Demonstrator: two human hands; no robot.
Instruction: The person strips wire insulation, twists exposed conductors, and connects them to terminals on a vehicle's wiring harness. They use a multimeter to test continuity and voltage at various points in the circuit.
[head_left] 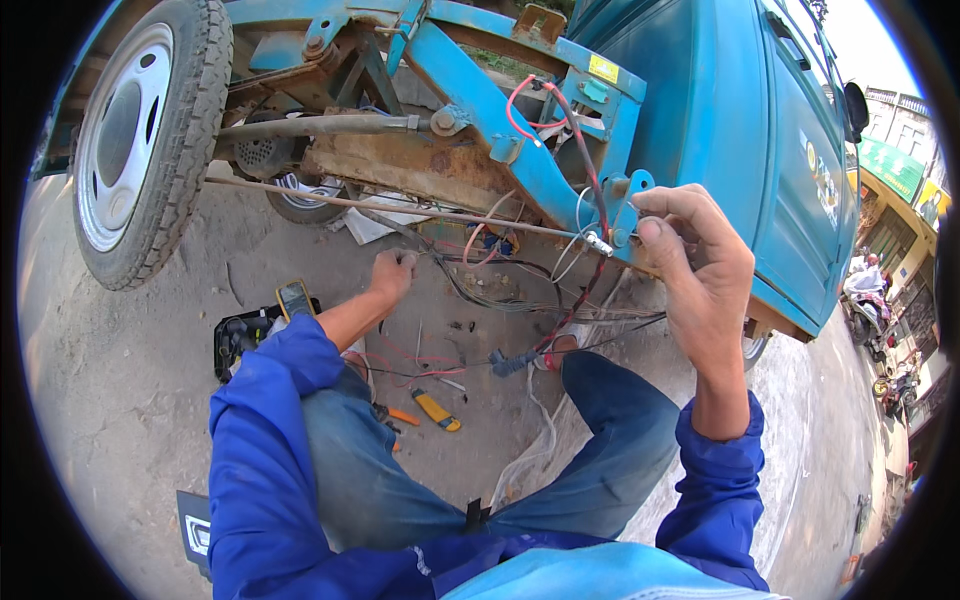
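My left hand [393, 278] is closed, low over the ground, beside a bundle of dark wires [470, 290]. What its fingertips pinch, if anything, is too small to tell. My right hand [705, 255] is raised in front of a blue frame bracket [630, 205], thumb and forefinger brought close together. I cannot make out anything between them. Left of it, a thin white wire loop [562, 262] hangs by the end of a brake cable [597, 243]. A red and black cable [590, 170] runs down the blue frame [480, 110] to the wires below.
A wheel [150, 140] stands at the left, a blue cab [730, 150] at the right. On the ground lie a yellow utility knife [437, 411], orange-handled pliers [403, 416], red wires [420, 374] and a black tool case [240, 340] with a yellow multimeter [295, 299].
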